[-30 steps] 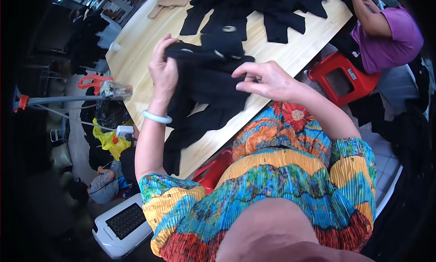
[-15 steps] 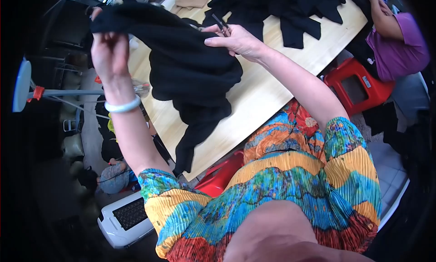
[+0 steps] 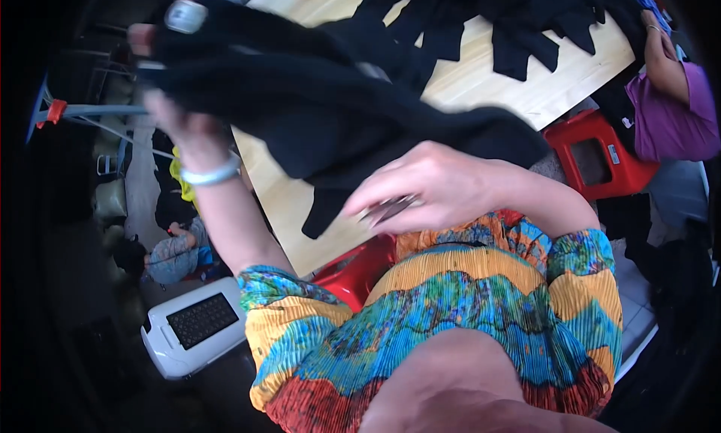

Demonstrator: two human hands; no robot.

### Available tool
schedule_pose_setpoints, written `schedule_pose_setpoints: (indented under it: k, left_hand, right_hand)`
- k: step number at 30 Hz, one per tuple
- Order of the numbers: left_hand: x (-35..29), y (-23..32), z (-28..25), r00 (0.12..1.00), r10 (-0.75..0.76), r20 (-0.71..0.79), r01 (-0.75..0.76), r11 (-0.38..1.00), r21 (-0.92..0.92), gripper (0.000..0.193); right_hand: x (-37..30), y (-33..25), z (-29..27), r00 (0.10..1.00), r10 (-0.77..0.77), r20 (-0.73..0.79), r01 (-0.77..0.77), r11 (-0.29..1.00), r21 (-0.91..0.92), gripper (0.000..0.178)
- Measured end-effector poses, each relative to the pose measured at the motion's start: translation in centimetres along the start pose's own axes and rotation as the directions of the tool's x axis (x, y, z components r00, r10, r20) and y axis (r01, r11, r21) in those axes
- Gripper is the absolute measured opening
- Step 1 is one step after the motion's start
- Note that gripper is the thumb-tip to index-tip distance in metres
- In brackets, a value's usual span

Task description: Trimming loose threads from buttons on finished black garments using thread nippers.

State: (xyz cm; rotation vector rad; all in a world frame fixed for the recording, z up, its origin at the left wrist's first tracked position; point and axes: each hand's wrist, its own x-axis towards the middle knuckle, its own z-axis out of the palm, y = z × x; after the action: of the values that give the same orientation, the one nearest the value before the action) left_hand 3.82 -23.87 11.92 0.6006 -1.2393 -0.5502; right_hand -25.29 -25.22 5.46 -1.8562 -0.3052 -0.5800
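Note:
A black knit garment (image 3: 300, 102) hangs raised over the near end of the table, partly blurred by motion. My left hand (image 3: 188, 132), with a pale bangle (image 3: 212, 171) at the wrist, grips its upper left part. A whitish label (image 3: 185, 17) shows at the garment's upper left end. My right hand (image 3: 435, 185) is closed around a small pair of dark metal thread snips (image 3: 390, 208), held in front of my waist. That hand is at the garment's near edge; whether it touches the cloth I cannot tell.
More black garments (image 3: 518, 27) lie heaped across the far side of the wooden table (image 3: 481, 87). A co-worker in a purple top (image 3: 672, 121) sits at the right by a red stool (image 3: 601, 159). Another person (image 3: 173, 256) is low at the left, near a white-and-black case (image 3: 199, 324).
My right hand has come down toward my waist with the snips. The garment has swung up and spread to the right, and its label has come into view. My left hand keeps its grip.

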Motion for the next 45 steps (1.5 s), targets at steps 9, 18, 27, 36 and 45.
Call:
schedule_pose_setpoints:
  k: [9, 18, 27, 36, 45]
  left_hand:
    - [-16.4, -1.9, 2.1, 0.849, -0.527, -0.018, 0.442, 0.729, -0.523, 0.035]
    - [-14.3, -1.3, 5.4, 0.860, -0.486, -0.158, 0.443, 0.863, -0.243, 0.043]
    - [-17.7, -4.6, 12.9, 0.702, -0.184, -0.688, 0.556, 0.745, 0.369, 0.088]
    - [-18.8, -6.6, 8.7, 0.861, 0.052, -0.505, 0.403, 0.535, 0.742, 0.038]
    - [-13.7, -10.2, 9.7, 0.849, 0.186, -0.494, 0.202, 0.750, 0.630, 0.044]
  right_hand:
    - [-1.4, 3.8, -2.9, 0.827, 0.490, -0.275, -0.488, 0.869, 0.081, 0.026]
    - [2.9, 7.5, 0.1, 0.831, 0.533, -0.160, -0.466, 0.824, 0.323, 0.034]
    - [9.2, 1.5, -0.9, 0.817, 0.184, -0.547, -0.268, 0.960, -0.077, 0.016]
    - [9.1, -3.8, -5.2, 0.812, -0.174, -0.557, -0.065, 0.922, -0.383, 0.022]
    - [10.6, -6.5, -3.4, 0.830, -0.216, -0.515, -0.041, 0.896, -0.442, 0.023]
